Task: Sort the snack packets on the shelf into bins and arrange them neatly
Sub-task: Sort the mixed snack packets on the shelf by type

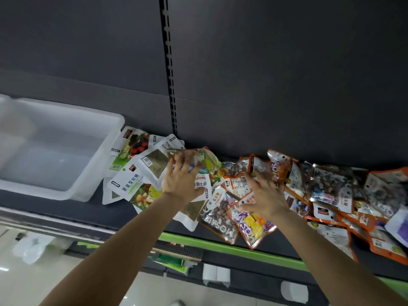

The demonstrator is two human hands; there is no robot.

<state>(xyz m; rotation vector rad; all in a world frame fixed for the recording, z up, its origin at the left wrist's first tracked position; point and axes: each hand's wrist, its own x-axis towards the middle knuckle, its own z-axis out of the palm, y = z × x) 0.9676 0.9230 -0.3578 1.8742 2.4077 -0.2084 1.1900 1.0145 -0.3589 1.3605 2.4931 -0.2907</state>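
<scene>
**Now both hands are on the packet heap**

Here the left hand (181,180) lies on the white packets (134,173) with its fingers spread, and its fingertips curl round the top edge of a fruit-print packet (207,161), so its grip holds that packet. The right hand (268,195) rests flat on the orange packets (284,171) with its fingers stretched out towards the back; its grip is slack and holds nothing. Its thumb points left over a clear packet (256,226) with yellow and purple sweets.

The packets lie loose and overlapping along the dark shelf (123,214). The white ones are heaped on the left, just beside the bin (66,155). The orange-edged and clear ones run from the middle out to the right edge of the view, and some hang over the shelf front. A clear "MOSAIC" packet (217,219) of brown sweets lies between the two forearms.

The bin is white, translucent and stands at the left end of the shelf, against the dark back panel (265,74). A second bin (5,111) shows behind it at the left edge. A slotted upright (169,62) runs down the panel. Below, a green strip (220,244) edges the shelf front.
</scene>
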